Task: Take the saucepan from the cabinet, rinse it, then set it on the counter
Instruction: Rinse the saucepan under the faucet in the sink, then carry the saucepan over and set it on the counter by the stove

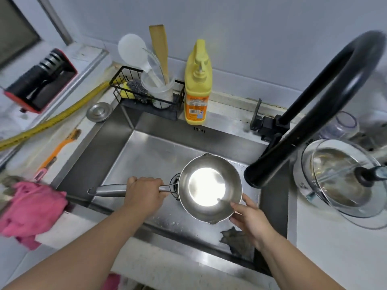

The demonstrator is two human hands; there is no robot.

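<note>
left hand (144, 192) grips saucepan (209, 188) handle; right hand (252, 221) cups its rim.

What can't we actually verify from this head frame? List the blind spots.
- Water flow: the faucet spout mouth faces away; no stream is visible, so running or not is unclear.
- Sink drain: hidden behind the saucepan and the left hand.
- Right hand fingertips: tucked under the saucepan rim, so the grip is unclear.
- Detergent bottle label: too small to read.
- Pink cloth: blurred, cut off by the left edge.
</note>
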